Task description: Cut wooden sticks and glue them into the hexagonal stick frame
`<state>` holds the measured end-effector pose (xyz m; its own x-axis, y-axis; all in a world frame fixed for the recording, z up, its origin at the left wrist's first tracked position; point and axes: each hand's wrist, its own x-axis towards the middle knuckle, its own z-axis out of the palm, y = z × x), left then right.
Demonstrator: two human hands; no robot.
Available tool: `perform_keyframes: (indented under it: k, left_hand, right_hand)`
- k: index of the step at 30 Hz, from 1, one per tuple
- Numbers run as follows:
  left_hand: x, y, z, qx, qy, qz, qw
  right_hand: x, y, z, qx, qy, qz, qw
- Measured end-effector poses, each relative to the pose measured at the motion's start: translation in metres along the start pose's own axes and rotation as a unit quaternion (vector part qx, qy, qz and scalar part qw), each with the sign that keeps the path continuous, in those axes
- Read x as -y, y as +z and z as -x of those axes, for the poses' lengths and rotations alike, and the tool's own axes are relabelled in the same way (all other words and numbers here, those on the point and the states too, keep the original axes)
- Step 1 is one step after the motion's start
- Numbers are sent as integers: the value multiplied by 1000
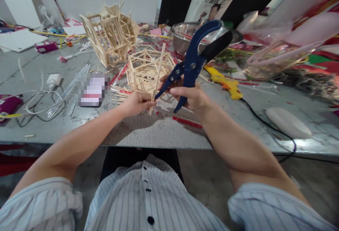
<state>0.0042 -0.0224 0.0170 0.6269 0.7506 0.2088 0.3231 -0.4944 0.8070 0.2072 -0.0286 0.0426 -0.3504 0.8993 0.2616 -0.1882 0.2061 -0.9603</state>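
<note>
From where I stand, the pale wooden stick (pixel 160 66) leans upright, pinched near its lower end between the thumb and fingertips of the left hand (pixel 135 102); whether it is one stick or two together I can't tell. Just right of those fingers, the right hand (pixel 192 96) is curled around the blue cutter (pixel 191 66) near its head, handles jutting up beyond the knuckles. The cutter's narrow tip comes so near the left fingertips that a slip could nick them. I'd worry, too, that the right fingers, wrapped so close to the head, might get caught if the handles were pressed. Held only low down, the stick could tip or twist if knocked. Just beyond the fingers, a low stick frame (pixel 148 66) on the tabletop (pixel 148 134) looks easily cracked by a dropped cutter. Right of the right hand, the glue gun (pixel 224 82) trails a black cord (pixel 261 119) that a forearm could snag.
</note>
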Motion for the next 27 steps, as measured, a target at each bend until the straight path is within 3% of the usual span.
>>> perform_keyframes:
  k: [3, 6, 10, 16, 21, 27]
  left_hand:
    - [-5, 2, -1, 37, -15, 61, 997]
    - [-7, 0, 0, 27, -61, 126, 990]
    - [-10, -1, 1, 37, -101, 206, 973]
    - [-17, -2, 1, 60, -97, 212, 971]
    - [-18, -1, 0, 71, -102, 220, 967]
    - [-19, 1, 2, 44, -129, 317, 939]
  right_hand:
    - [-4, 10, 1, -84, -7, 34, 996]
    - [-7, 17, 2, -133, -39, 82, 987]
    - [-12, 26, 5, -115, -80, 148, 979]
    - [-18, 31, 6, -108, -137, 210, 962]
    - [-21, 33, 5, -121, -134, 192, 965]
    - [-20, 32, 5, -124, -101, 166, 973]
